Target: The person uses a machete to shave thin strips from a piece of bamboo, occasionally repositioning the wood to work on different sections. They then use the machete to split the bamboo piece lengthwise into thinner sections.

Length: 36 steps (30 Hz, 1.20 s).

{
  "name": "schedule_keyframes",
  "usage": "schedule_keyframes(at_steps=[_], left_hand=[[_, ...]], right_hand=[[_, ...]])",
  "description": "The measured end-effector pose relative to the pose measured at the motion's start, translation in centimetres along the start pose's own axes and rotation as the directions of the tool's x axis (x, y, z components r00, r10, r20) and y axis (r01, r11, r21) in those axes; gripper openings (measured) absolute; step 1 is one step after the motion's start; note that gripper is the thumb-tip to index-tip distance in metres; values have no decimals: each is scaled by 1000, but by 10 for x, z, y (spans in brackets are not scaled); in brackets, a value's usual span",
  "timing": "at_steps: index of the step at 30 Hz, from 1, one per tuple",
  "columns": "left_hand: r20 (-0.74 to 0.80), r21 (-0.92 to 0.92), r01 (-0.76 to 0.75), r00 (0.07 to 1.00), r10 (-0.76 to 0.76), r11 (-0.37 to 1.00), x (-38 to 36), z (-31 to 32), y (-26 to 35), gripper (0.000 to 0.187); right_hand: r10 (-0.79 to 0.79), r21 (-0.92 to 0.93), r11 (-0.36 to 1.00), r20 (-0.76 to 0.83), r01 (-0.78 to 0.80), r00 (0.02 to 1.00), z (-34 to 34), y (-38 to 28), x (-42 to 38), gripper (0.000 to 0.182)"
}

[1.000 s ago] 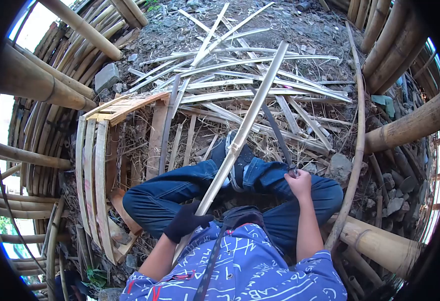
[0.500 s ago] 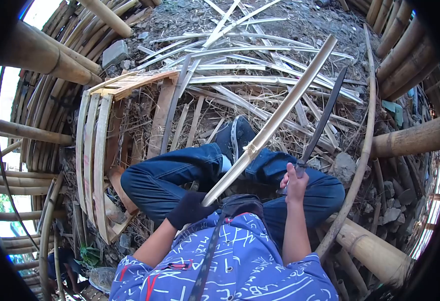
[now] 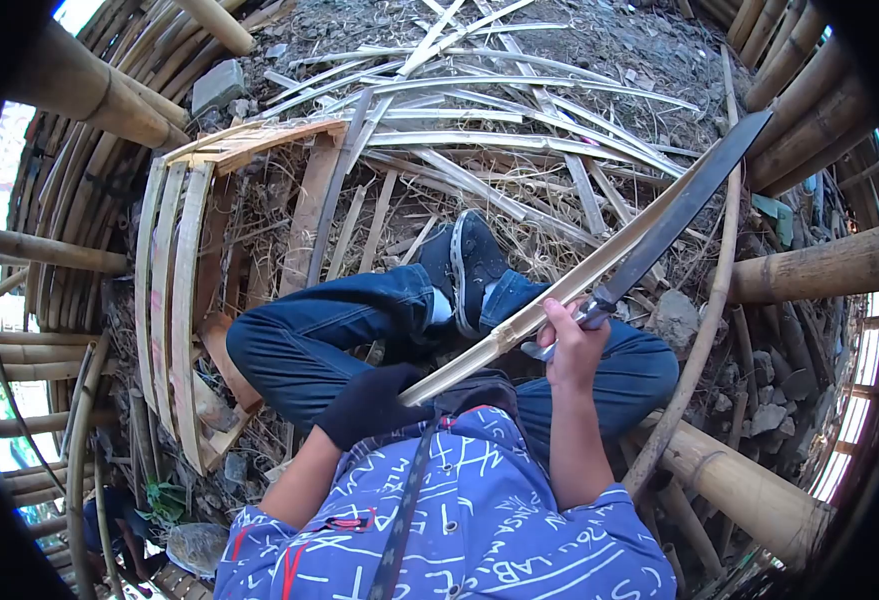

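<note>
My left hand [image 3: 371,405], in a black glove, is closed around the near end of a split bamboo strip [image 3: 456,368]. The strip slants up and away to the right across my lap, its pale inner side showing, with a rough node partway along. My right hand [image 3: 572,345] grips the handle of a long dark-bladed machete [image 3: 681,215]. The blade points to the upper right and lies alongside the far part of the strip, partly covering it. My right fingertips are at the strip, just beyond the node; whether they press on it is hard to tell.
Several split bamboo strips [image 3: 519,145] lie crossed on the littered ground ahead. A wooden crate [image 3: 174,300] stands at my left. Thick bamboo poles [image 3: 809,266] rise on both sides, with stones [image 3: 676,325] at the right. Part of another person [image 3: 119,525] shows at the lower left.
My right hand has brought the machete up and left against the strip, its blade swinging further to the right. The strip's far end has tipped down to the right. My left hand keeps its hold.
</note>
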<state>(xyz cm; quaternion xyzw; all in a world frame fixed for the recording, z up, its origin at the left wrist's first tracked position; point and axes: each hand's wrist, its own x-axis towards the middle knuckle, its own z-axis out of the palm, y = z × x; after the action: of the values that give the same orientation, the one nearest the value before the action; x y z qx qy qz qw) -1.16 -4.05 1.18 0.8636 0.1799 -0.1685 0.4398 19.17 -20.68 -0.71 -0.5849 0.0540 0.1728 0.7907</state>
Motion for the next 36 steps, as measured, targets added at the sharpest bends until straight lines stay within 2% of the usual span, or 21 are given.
schedule_keyframes(at_steps=[1,3,5,7,8,9,11,13,15,17,18,22,27,29,31,33,35,36], left_hand=[[-2,-11,4,1000,-4,1000,2,-2,4,45],[-143,-244,-60,989,25,968,10,-5,15,49],[-155,-247,-86,987,48,965,20,-8,30,47],[61,-238,82,996,-69,968,28,-6,38,39],[-55,-161,-105,994,97,981,30,7,30,41],[-64,-169,-106,993,96,980,28,12,29,41],[-271,34,42,962,-31,999,26,18,27,43],[-318,18,49,947,-41,999,25,12,23,45],[-405,-12,81,911,-79,997,24,1,22,45],[-421,-34,95,901,-101,995,26,-3,20,44],[-462,25,106,883,-82,994,27,-3,19,43],[-549,133,72,836,13,988,32,4,20,39],[-583,177,31,808,80,984,23,0,17,32],[-589,190,31,803,88,981,19,-2,16,30],[-587,191,-16,799,127,981,16,-2,21,30],[-603,193,2,789,117,981,11,-2,19,30],[-628,189,49,774,83,981,5,-1,14,31],[-642,164,46,764,71,985,3,0,12,32]], right_hand=[[11,-2,1000,-2,-11,1000,2,4,-3,25],[24,-15,1000,8,-24,1000,7,7,-10,25],[71,-46,996,22,-70,997,12,9,-15,25],[72,-79,995,59,-67,996,15,9,-19,25],[65,-104,993,81,-57,995,16,9,-21,26],[56,-128,991,102,-43,993,16,8,-21,26],[50,-161,987,120,-30,992,5,4,-20,25],[64,-400,916,168,9,984,-8,-3,-18,24],[91,-478,878,190,11,977,-26,-1,-18,21],[-139,-662,623,430,417,892,-31,-3,-19,17],[-63,-696,628,401,349,914,-22,-9,-27,14],[19,-744,520,501,419,865,-11,6,-37,15],[36,-796,403,507,452,861,-8,19,-27,20],[-47,-802,250,549,542,834,-12,20,-19,19],[-35,-787,263,570,558,821,-21,18,-10,17],[-85,-790,233,563,566,822,-29,14,-3,16],[-91,-834,230,495,502,864,-49,15,14,18],[-130,-844,278,440,459,888,-61,17,21,19]])
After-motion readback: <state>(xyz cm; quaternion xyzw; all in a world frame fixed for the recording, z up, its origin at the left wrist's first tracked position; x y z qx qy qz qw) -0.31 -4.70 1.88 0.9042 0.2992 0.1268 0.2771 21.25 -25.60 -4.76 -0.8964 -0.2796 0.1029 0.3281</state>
